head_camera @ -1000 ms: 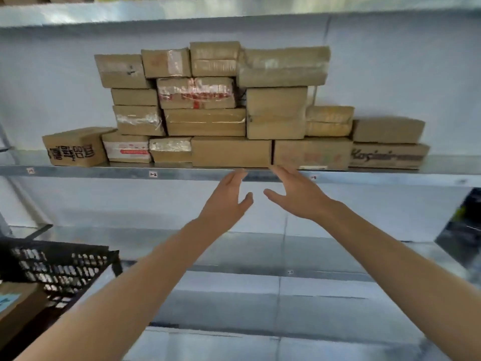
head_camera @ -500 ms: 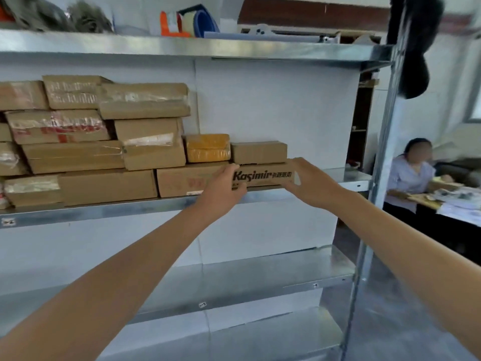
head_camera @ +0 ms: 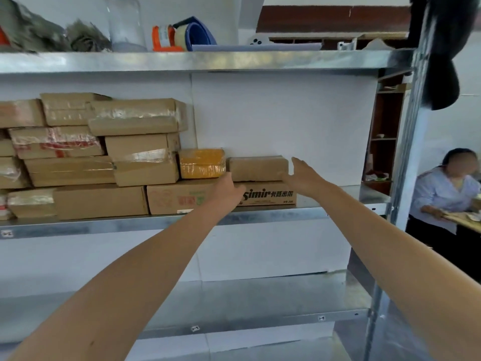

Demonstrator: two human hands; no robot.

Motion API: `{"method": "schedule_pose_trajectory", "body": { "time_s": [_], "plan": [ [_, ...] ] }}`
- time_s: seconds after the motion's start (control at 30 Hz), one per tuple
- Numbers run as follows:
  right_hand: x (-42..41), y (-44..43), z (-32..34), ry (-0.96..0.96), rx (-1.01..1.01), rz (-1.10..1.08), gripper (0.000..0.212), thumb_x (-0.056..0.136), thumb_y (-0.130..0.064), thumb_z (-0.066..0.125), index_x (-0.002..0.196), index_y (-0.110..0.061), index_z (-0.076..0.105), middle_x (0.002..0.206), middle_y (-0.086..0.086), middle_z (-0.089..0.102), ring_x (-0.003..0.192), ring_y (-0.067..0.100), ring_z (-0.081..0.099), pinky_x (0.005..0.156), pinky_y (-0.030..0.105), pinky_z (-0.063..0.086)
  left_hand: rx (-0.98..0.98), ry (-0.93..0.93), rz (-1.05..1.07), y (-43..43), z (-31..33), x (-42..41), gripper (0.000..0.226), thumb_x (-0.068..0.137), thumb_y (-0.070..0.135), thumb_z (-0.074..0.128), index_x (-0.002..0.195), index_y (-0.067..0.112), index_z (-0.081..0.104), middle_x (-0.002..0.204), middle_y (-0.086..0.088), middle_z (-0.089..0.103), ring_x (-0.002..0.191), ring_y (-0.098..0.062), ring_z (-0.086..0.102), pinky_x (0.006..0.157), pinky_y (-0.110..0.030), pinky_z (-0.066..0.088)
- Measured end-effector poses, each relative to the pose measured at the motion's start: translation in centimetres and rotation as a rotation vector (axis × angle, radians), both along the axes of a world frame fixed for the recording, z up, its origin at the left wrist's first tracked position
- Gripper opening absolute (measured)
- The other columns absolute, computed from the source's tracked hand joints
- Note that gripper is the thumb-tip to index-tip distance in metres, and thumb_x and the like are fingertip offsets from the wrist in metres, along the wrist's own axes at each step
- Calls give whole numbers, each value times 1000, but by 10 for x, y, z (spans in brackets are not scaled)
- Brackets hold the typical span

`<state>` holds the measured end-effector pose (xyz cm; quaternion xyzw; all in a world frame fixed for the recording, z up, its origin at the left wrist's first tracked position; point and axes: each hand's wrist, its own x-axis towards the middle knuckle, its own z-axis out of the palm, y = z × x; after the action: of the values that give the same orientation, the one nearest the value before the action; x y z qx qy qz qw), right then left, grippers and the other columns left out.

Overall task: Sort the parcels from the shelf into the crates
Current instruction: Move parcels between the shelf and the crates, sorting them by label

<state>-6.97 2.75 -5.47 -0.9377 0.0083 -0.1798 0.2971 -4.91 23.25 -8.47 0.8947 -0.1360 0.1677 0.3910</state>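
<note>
Galvanised shelf (head_camera: 78,225) carries stacked parcels (head_camera: 99,201); left hand (head_camera: 226,190) and right hand (head_camera: 299,177), fingers (head_camera: 296,164) straight and apart, bracket the small brown parcel (head_camera: 257,168), apparently to lift it level.

You have a galvanised steel shelf (head_camera: 104,225); on its middle tier, left to right: taped parcel (head_camera: 31,204), plain carton (head_camera: 100,201), red-and-green printed carton (head_camera: 179,199), lettered carton (head_camera: 270,196). Top tier (head_camera: 234,61) carries an orange tape dispenser (head_camera: 166,39).
</note>
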Motion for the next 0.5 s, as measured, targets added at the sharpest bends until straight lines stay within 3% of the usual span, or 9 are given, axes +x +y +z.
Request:
{"method": "schedule_pose_trajectory", "body": {
  "time_s": [0.07,0.2,0.27,0.33,0.43,0.5],
  "plan": [
    [14,-1,-1,6,41,5,73,101,-38,48,156,-7,11,162,11,21,146,27,26,113,36,27,3,17,15,-6,2,8,44,98,21,51,139,10,43,84,12,50,70,-5,53,58,-23,43],
    [33,-3,-13,17,147,47,70,98,-34,53,155,-9,20,155,10,36,136,25,40,98,32,36,-39,50,35,-18,5,22,59,98,21,52,151,8,29,107,2,56,78,-10,56,58,-24,41],
    [43,-4,-20,9,169,58,66,97,-30,53,153,-10,23,150,9,43,124,21,46,89,29,35,-98,80,56,-24,2,31,57,97,19,52,149,7,31,105,-2,58,77,-10,54,57,-23,41],
    [53,-5,-23,1,199,43,67,96,-28,54,153,-9,23,148,10,43,123,20,46,91,31,38,-143,126,66,-29,-2,39,56,97,18,53,148,6,32,107,-3,59,81,-13,56,58,-24,41],
    [67,-7,-24,10,286,11,75,94,-28,56,154,-8,17,150,11,38,131,27,44,103,40,43,-220,125,103,-37,-7,48,64,95,15,56,152,8,27,143,-10,48,114,-22,55,85,-31,49],
    [75,-5,-25,22,346,-8,77,93,-28,57,154,-7,15,151,12,36,132,29,44,106,45,42,-240,119,119,-40,-9,52,72,94,17,58,155,10,22,156,-9,33,135,-27,42,108,-42,43]
  ]
}}
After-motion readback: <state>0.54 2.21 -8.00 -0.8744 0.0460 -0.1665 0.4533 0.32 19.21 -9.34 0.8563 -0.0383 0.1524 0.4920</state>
